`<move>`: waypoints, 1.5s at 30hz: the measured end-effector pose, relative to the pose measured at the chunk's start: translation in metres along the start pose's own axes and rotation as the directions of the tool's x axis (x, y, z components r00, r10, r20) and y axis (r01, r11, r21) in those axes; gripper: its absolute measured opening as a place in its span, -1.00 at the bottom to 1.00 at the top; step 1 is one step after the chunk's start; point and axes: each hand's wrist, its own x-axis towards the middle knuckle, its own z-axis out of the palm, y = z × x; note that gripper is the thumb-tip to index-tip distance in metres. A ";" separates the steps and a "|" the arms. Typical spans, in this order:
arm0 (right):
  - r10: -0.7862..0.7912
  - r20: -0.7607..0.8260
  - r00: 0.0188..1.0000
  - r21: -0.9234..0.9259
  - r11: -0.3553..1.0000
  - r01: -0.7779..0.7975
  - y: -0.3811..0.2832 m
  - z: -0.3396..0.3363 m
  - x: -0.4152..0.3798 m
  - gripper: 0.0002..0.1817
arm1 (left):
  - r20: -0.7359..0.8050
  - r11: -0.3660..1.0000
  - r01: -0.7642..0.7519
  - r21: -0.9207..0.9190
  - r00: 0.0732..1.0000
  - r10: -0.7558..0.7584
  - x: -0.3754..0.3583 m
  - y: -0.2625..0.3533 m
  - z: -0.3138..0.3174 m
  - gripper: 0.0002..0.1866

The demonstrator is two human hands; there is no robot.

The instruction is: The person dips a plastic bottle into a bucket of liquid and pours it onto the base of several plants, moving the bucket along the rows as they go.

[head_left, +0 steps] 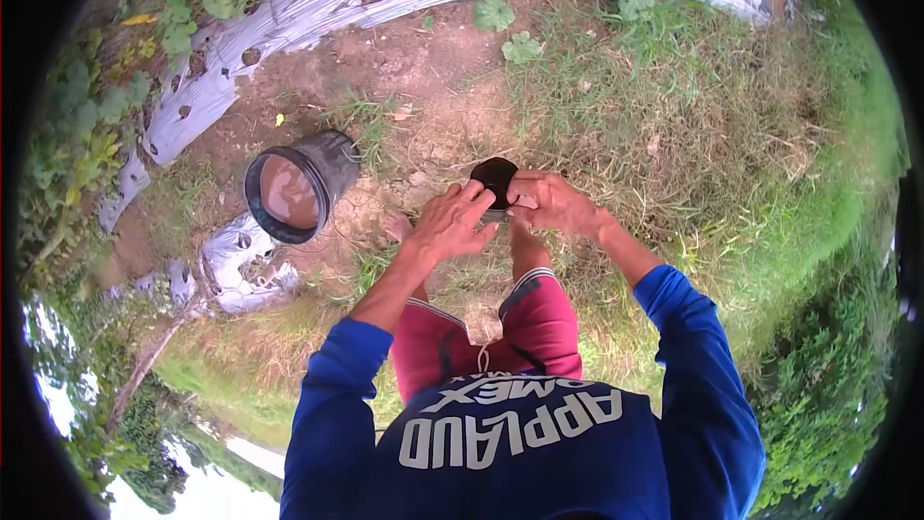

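Note:
In the head view, a small black round container (pixel 495 173) is held between my two hands in front of my knees. Its dark opening faces up toward me; what is inside is too dark to make out. My left hand (pixel 450 221) has its bent fingers on the container's near left side and rim. My right hand (pixel 556 204) grips the right side, thumb and fingers closed at the rim. To the left, a large black bucket (pixel 332 156) leans toward me with muddy brown liquid (pixel 289 195) in it.
Silvery plastic mulch sheet (pixel 274 24) with holes runs along a planted row, with leafy vines (pixel 493 12) over it. Another piece of sheet (pixel 229 274) lies below the bucket. Bare soil (pixel 404 77) borders dry grass (pixel 674 135) on the right.

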 end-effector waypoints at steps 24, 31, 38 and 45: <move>0.535 -0.070 0.842 0.397 0.790 -0.468 -0.071 0.148 0.257 -0.72 | -0.117 0.090 -0.075 -0.993 0.558 -0.822 -0.248 -0.335 -0.049 -0.64; 0.615 0.040 0.787 0.156 0.774 -0.613 -0.046 0.160 0.239 -0.74 | -0.016 -0.005 -0.051 -0.999 0.417 -0.909 -0.247 -0.442 -0.003 -0.56; 0.777 -0.029 0.629 0.206 0.621 -0.757 -0.055 0.165 0.219 -0.70 | 0.333 -0.211 0.267 -0.940 0.591 -0.735 -0.227 -0.526 0.034 -0.37; 0.824 0.051 0.565 0.241 0.539 -0.807 -0.060 0.175 0.217 -0.61 | 0.491 -0.219 0.478 -0.851 0.573 -0.657 -0.205 -0.552 0.042 -0.36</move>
